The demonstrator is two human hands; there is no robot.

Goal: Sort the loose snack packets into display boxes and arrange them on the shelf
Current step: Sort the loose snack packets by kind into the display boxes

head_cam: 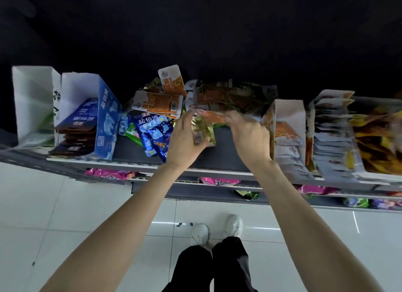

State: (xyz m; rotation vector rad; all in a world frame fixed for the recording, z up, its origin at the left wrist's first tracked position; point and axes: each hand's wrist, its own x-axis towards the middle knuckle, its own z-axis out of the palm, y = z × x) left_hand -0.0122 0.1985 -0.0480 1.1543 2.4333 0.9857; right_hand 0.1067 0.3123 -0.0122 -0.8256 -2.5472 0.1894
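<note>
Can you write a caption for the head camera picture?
Left hand holds a gold packet; right hand reaches into loose packets on the shelf.

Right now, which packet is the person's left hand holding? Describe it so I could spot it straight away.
Look at the grey shelf, in the gap between the blue display box and the orange-and-white box. There the left hand grips a gold packet. It is shiny gold foil with a barcode, unlike the blue packets beside it.

You see glossy foil on the gold packet (203,128) | shiny plastic on the blue packets (155,133) | matt card on the blue display box (107,122) | polished floor tiles (65,204)
</note>
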